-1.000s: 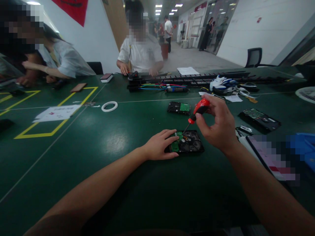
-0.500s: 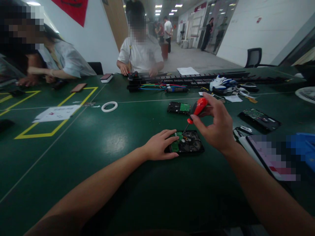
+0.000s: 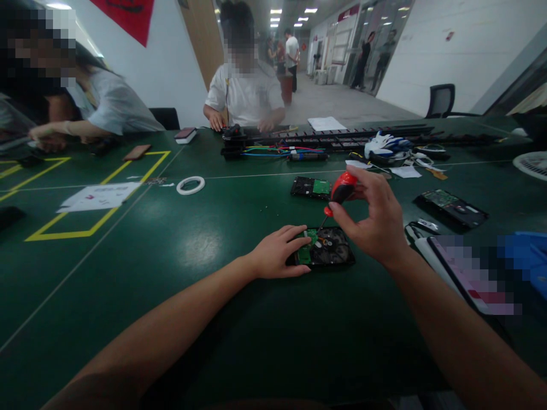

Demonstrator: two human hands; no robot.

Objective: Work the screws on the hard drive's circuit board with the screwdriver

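On the green table in front of me lies a black hard drive [image 3: 337,250] with a green circuit board at its left end. My left hand [image 3: 277,253] grips that end, thumb along the near edge and fingers across the board and the far edge. My right hand [image 3: 376,213] is closed on the handle of a red and black screwdriver [image 3: 343,187]. The shaft slants down to the left, its tip at the drive by the circuit board's edge. I cannot make out what exactly the tip touches. Just beyond lies a second hard drive [image 3: 304,187], flat on the table.
Another hard drive [image 3: 450,209] lies to the right, near a pixelated white-edged device [image 3: 448,270] and a blue object [image 3: 530,256]. A white tape roll [image 3: 191,185] is at left. Farther back are gloves [image 3: 387,145] and a long black assembly with wires [image 3: 273,149]. People sit opposite.
My right hand has turned the screwdriver handle a little, showing more of its black side, and its top has tipped slightly left. My left hand and the hard drive stay still.
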